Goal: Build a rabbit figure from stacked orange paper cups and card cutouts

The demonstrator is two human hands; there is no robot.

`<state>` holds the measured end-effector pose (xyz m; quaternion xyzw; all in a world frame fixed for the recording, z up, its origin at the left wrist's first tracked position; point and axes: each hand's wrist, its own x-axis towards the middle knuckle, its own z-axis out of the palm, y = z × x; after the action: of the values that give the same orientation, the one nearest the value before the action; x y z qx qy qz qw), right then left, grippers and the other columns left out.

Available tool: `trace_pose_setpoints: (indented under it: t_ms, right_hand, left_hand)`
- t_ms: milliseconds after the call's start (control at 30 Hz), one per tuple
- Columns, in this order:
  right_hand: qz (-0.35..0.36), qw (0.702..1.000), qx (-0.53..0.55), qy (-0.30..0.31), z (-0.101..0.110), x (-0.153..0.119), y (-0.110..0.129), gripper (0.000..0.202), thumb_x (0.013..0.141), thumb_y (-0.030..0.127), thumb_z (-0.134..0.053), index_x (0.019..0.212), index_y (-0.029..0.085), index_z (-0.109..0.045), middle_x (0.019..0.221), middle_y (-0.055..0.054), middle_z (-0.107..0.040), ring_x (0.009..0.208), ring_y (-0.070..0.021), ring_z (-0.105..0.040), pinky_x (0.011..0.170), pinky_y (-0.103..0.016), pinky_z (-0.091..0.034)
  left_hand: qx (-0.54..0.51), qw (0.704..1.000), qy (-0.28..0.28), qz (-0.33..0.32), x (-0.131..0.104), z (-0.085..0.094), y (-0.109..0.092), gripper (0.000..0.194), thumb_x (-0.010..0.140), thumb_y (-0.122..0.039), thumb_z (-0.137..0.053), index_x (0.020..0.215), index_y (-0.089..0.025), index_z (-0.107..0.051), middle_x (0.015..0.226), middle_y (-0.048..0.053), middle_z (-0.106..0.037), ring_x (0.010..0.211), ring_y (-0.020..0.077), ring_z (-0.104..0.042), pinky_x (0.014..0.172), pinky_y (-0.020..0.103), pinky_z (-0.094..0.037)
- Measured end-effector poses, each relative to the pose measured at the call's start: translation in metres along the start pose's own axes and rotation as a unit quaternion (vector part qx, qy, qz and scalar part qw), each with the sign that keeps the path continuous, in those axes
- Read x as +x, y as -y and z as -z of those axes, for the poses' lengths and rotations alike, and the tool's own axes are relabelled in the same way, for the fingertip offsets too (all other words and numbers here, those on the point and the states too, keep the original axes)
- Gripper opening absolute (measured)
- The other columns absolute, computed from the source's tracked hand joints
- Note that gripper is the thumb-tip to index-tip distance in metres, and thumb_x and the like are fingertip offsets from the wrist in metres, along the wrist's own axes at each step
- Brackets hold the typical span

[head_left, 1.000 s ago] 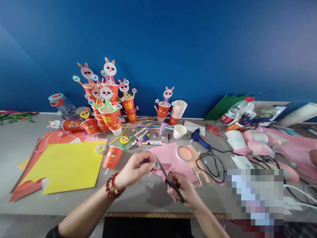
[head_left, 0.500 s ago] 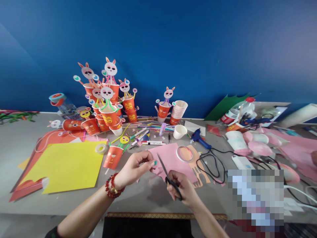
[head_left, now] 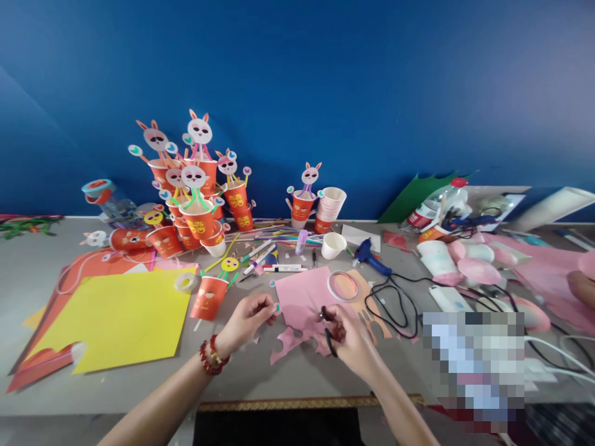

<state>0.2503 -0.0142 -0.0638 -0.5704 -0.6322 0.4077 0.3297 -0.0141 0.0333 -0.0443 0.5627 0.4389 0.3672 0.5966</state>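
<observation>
My left hand [head_left: 246, 322], with red beads at its wrist, is closed in a pinch on a small white paper piece with a teal mark [head_left: 277, 308]. My right hand [head_left: 346, 337] grips scissors [head_left: 330, 342]; their black handle loops are spread apart and the blades are hard to make out. Both hands hover over the grey table's front half, near a pink paper sheet [head_left: 297, 297] with ragged cut edges. Just beyond my left fingers, another small round paper piece [head_left: 272, 284] lies at the pink sheet's corner.
Orange paper cups with bunny faces [head_left: 199, 214] stand back left, above yellow paper [head_left: 134, 316]. A tape ring [head_left: 343, 287] lies on the pink sheet. Markers [head_left: 283, 268], a blue glue gun [head_left: 372, 256] and its black cord [head_left: 395, 303] lie beyond. Another person's hand [head_left: 581, 289] shows far right.
The scissors have turned away from my left hand, and their handles have spread. My left hand has moved slightly left and down, still pinching the paper piece. The whole view has shifted a little.
</observation>
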Motion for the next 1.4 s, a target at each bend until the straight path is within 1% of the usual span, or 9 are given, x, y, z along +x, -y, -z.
trace_pose_setpoints:
  t_ms: [300, 500, 700, 833, 933, 1033, 1133, 1267, 1400]
  right_hand:
    - [-0.017, 0.983, -0.165, 0.082, -0.043, 0.000, 0.027, 0.046, 0.070, 0.006, -0.061, 0.111, 0.024, -0.054, 0.079, 0.003, -0.067, 0.068, -0.0162, -0.063, 0.061, -0.023, -0.040]
    - [-0.043, 0.986, -0.143, 0.074, -0.054, 0.006, 0.032, 0.037, 0.072, 0.009, -0.061, 0.103, 0.024, -0.051, 0.094, -0.001, -0.074, 0.084, -0.0203, -0.070, 0.066, -0.024, -0.042]
    - [-0.020, 0.997, -0.055, 0.040, -0.064, 0.006, 0.021, 0.030, 0.065, 0.008, -0.061, 0.089, 0.024, -0.051, 0.077, 0.002, -0.067, 0.066, -0.0165, -0.063, 0.058, -0.023, -0.039]
    - [0.023, 0.999, 0.039, 0.021, -0.052, 0.012, 0.017, 0.025, 0.068, 0.010, -0.057, 0.088, 0.023, -0.049, 0.073, 0.005, -0.062, 0.052, -0.0098, -0.054, 0.050, -0.019, -0.039]
    - [0.048, 0.997, 0.049, -0.045, -0.027, 0.028, 0.019, 0.020, 0.077, 0.019, -0.057, 0.094, 0.024, -0.048, 0.082, 0.001, -0.066, 0.061, -0.0131, -0.062, 0.055, -0.022, -0.048]
    - [0.094, 0.985, -0.048, -0.134, -0.002, 0.055, 0.021, 0.030, 0.075, 0.015, -0.057, 0.103, 0.024, -0.049, 0.091, -0.002, -0.072, 0.080, -0.0173, -0.071, 0.075, -0.027, -0.054]
    - [0.105, 0.958, -0.169, -0.205, 0.011, 0.087, 0.018, 0.031, 0.076, 0.013, -0.058, 0.104, 0.023, -0.054, 0.095, -0.005, -0.075, 0.088, -0.0212, -0.073, 0.078, -0.030, -0.053]
    - [0.103, 0.944, -0.219, -0.226, 0.011, 0.116, 0.009, 0.032, 0.075, 0.011, -0.059, 0.104, 0.022, -0.058, 0.102, -0.007, -0.076, 0.091, -0.0242, -0.072, 0.075, -0.031, -0.051]
    - [0.071, 0.936, -0.251, -0.237, 0.014, 0.111, -0.003, 0.033, 0.078, 0.019, -0.061, 0.110, 0.021, -0.059, 0.086, -0.006, -0.076, 0.078, -0.0252, -0.072, 0.063, -0.028, -0.048]
  left_hand:
    - [-0.062, 0.991, -0.117, 0.021, 0.008, 0.008, 0.026, 0.033, 0.082, -0.048, -0.067, 0.072, -0.018, -0.060, 0.067, -0.001, -0.063, 0.060, 0.0118, -0.056, 0.058, 0.022, -0.044]
    - [-0.088, 0.987, -0.131, 0.019, 0.007, 0.009, 0.027, 0.036, 0.079, -0.051, -0.070, 0.071, -0.017, -0.060, 0.068, 0.000, -0.063, 0.062, 0.0129, -0.056, 0.060, 0.023, -0.045]
    - [-0.099, 0.987, -0.128, 0.019, 0.004, 0.006, 0.026, 0.036, 0.081, -0.049, -0.071, 0.072, -0.017, -0.061, 0.070, 0.000, -0.063, 0.064, 0.0127, -0.056, 0.061, 0.023, -0.045]
    - [-0.114, 0.985, -0.128, 0.021, 0.005, 0.008, 0.027, 0.036, 0.081, -0.049, -0.070, 0.071, -0.016, -0.060, 0.065, -0.001, -0.061, 0.060, 0.0115, -0.054, 0.059, 0.022, -0.043]
    - [-0.123, 0.985, -0.123, 0.018, 0.005, 0.008, 0.027, 0.036, 0.080, -0.050, -0.072, 0.071, -0.016, -0.060, 0.064, -0.001, -0.061, 0.059, 0.0115, -0.054, 0.058, 0.022, -0.042]
    - [-0.125, 0.985, -0.118, 0.016, 0.006, 0.007, 0.028, 0.039, 0.077, -0.052, -0.074, 0.071, -0.016, -0.059, 0.064, 0.000, -0.061, 0.058, 0.0118, -0.055, 0.057, 0.023, -0.042]
    - [-0.124, 0.985, -0.117, 0.009, 0.008, 0.005, 0.030, 0.043, 0.074, -0.056, -0.075, 0.070, -0.017, -0.058, 0.062, -0.001, -0.060, 0.056, 0.0119, -0.054, 0.055, 0.023, -0.041]
    - [-0.115, 0.986, -0.124, -0.009, 0.009, 0.004, 0.034, 0.045, 0.073, -0.058, -0.076, 0.068, -0.017, -0.057, 0.059, -0.001, -0.058, 0.055, 0.0117, -0.052, 0.054, 0.023, -0.040]
    - [-0.102, 0.987, -0.122, -0.022, 0.009, 0.003, 0.037, 0.046, 0.074, -0.060, -0.073, 0.067, -0.018, -0.057, 0.058, -0.002, -0.057, 0.054, 0.0120, -0.051, 0.052, 0.023, -0.039]
